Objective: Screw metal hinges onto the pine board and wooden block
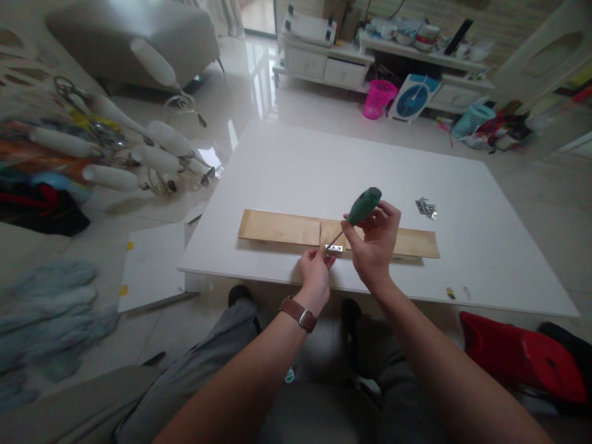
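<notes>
My right hand [375, 243] grips a screwdriver [364, 206] with a green handle, tilted so its shaft runs down to the left. Its tip meets the left end of a small metal bracket [335, 250] with holes, at the near edge of a wooden board [282, 229]. Thumb and fingers of my left hand [315, 271] pinch at the bracket's left end, beside the tip; whether a screw is there is too small to tell. A short wooden piece [329, 232] lies across the board's middle.
Several loose metal brackets [426, 208] lie at the right of the white table [361, 154]. Small items [451, 293] sit near its front edge. A red plastic object [522, 357] stands at lower right, a white lamp [160, 154] on the left, a white panel [155, 265] below it.
</notes>
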### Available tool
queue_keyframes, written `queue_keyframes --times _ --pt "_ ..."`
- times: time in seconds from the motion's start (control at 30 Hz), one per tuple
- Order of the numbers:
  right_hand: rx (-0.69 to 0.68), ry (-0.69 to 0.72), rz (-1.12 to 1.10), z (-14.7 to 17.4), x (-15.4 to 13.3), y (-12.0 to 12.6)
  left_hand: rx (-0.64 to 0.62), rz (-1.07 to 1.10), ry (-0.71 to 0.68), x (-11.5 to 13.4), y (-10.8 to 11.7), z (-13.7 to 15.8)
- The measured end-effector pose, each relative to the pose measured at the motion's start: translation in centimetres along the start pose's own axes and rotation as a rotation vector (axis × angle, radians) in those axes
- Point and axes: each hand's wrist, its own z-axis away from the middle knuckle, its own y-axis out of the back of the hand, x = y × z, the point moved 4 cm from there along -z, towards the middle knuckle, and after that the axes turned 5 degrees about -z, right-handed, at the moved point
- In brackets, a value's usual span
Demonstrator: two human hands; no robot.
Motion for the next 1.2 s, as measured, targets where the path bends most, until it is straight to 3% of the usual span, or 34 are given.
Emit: queue_keyframes --times 1.2 --pt "-0.017 -0.045 -0.03 0.16 -0.18 0.0 -0.024 0.008 -0.023 -0.17 0.18 -0.1"
